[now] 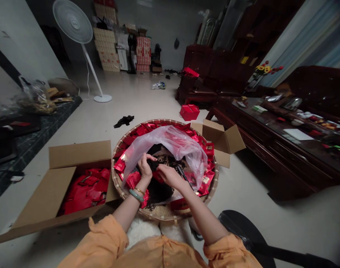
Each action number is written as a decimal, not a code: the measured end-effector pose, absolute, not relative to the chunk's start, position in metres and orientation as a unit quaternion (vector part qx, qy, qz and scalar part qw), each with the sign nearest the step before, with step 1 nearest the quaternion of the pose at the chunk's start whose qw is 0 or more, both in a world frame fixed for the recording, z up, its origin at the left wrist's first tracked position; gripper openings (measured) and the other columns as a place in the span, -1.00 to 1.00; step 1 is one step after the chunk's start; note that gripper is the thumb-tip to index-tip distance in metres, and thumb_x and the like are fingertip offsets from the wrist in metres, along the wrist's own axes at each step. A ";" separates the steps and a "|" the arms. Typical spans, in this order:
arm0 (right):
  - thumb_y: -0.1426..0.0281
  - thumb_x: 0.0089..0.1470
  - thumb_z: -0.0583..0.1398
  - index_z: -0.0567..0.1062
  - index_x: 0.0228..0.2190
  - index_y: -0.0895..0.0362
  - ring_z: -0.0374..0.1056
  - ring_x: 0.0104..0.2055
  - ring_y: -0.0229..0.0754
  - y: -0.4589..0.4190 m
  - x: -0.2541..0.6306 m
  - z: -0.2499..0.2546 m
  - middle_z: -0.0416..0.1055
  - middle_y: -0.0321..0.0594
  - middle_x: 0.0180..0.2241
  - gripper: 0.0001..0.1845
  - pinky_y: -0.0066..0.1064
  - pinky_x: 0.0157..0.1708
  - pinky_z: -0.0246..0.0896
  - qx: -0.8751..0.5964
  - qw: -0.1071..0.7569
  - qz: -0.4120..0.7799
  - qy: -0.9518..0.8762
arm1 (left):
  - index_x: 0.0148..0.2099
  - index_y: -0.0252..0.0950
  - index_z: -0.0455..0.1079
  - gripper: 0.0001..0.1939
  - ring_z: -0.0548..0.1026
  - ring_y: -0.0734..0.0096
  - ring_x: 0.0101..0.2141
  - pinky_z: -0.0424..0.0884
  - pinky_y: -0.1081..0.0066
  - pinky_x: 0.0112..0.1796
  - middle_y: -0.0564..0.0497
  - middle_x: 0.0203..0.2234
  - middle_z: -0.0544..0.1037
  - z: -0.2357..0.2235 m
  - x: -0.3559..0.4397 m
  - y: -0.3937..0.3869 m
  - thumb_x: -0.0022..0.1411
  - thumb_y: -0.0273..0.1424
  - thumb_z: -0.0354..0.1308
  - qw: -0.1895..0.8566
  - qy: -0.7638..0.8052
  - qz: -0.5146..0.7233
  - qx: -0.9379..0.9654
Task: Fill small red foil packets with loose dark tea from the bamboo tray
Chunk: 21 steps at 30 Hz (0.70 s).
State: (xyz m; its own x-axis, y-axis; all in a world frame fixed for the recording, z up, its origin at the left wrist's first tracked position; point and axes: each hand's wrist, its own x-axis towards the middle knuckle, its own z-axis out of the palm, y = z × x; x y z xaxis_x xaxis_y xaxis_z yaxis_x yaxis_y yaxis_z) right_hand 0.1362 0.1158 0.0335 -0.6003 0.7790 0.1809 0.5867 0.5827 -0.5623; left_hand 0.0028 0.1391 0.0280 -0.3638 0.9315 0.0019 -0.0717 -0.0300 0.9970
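Dark tea leaves (163, 160) sit right under the left hand (145, 167) and right hand (171, 176), both pinching some.

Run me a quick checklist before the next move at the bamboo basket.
1. Clear plastic bag open, hands inside it: ok.
2. Left hand and right hand both at the dark loose leaves: ok.
3. All leaves inside the bag: cannot tell.
4. Red sachets inside the rim of the bamboo basket: ok.
5. Identity of the dark tool by the right hand: cannot tell.
6. Cardboard box open, red packets inside: ok.
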 end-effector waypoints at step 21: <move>0.56 0.09 0.02 0.38 -0.35 0.11 0.32 -0.13 -0.21 0.117 0.138 0.031 0.38 -0.13 -0.15 -0.82 -0.40 -0.14 0.18 -0.353 0.258 0.273 -0.857 | -0.30 -0.22 0.41 -0.69 0.39 0.44 -0.51 0.28 0.49 -0.34 0.06 -0.61 0.39 0.023 0.000 0.130 0.25 -0.25 -0.12 0.297 0.541 0.595 0.515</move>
